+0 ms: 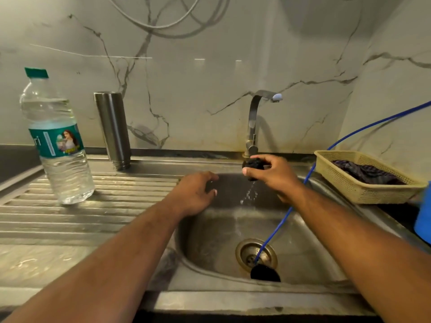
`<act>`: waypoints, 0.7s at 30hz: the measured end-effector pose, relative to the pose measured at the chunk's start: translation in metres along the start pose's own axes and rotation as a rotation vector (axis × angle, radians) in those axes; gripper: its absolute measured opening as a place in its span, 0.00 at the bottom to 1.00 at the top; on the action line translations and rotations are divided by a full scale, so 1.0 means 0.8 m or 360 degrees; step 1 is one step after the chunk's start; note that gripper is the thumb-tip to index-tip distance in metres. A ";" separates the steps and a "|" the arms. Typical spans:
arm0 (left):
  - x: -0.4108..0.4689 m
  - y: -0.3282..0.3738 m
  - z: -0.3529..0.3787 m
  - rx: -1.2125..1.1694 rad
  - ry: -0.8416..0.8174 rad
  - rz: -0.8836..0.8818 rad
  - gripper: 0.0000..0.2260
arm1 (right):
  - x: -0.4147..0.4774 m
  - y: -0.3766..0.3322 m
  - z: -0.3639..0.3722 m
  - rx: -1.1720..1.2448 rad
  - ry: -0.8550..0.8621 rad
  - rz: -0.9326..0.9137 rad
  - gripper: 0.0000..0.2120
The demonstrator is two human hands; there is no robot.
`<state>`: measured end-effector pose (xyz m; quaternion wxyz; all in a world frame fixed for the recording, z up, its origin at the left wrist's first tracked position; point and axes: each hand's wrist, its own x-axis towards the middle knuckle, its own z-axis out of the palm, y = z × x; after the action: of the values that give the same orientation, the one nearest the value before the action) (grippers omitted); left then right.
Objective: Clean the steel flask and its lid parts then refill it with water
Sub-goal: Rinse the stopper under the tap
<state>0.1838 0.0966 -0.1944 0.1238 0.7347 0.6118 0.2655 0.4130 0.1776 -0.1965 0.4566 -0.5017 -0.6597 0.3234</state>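
1. Plastic water bottle [56, 136]: clear, green cap, teal label, upright on the ribbed drainboard [98, 215] at far left; holds water.
2. Steel flask [113, 129]: stands mouth-down on the back ledge of the sink, just right of the bottle and apart from it; threaded neck at the bottom, no lid on it.
3. Left hand [193, 194]: hovers over the left rim of the sink basin [210, 241]; fingers relaxed and loosely bent, grasping nothing.
4. Tap [253, 122]: steel, rises behind the basin, spout turned right.
5. Black lid part [253, 167]: pinched between thumb and fingertips of the right hand [272, 176], above the basin and just in front of the tap's base; water [249, 194] drips from it into the basin.
6. Drain [256, 252]: brass-coloured ring in the basin floor; a second black round piece [264, 272] lies touching its near edge.
7. Blue tube [349, 134]: runs from the upper right down to the drain.
8. Basket [363, 190]: tan plastic mesh, on the counter right of the sink, with a dark cloth [366, 171] inside.
9. Blue object [423, 215]: cut off at the right edge; kind cannot be told.
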 end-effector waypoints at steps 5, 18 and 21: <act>0.001 0.001 -0.002 0.0027 0.0033 -0.0037 0.20 | -0.013 -0.083 -0.023 -0.0179 0.0161 -0.0341 0.27; 0.005 -0.016 -0.011 0.0089 -0.0041 -0.0117 0.22 | -0.058 0.002 0.003 -0.1116 -0.0798 0.0403 0.13; 0.002 -0.019 -0.013 0.0074 -0.0045 -0.0165 0.21 | -0.049 -0.022 -0.003 -0.0969 -0.0544 0.0380 0.14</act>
<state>0.1656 0.1004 -0.1930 0.1291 0.7083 0.6533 0.2341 0.4118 0.1349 -0.1911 0.1285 -0.6268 -0.7293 0.2424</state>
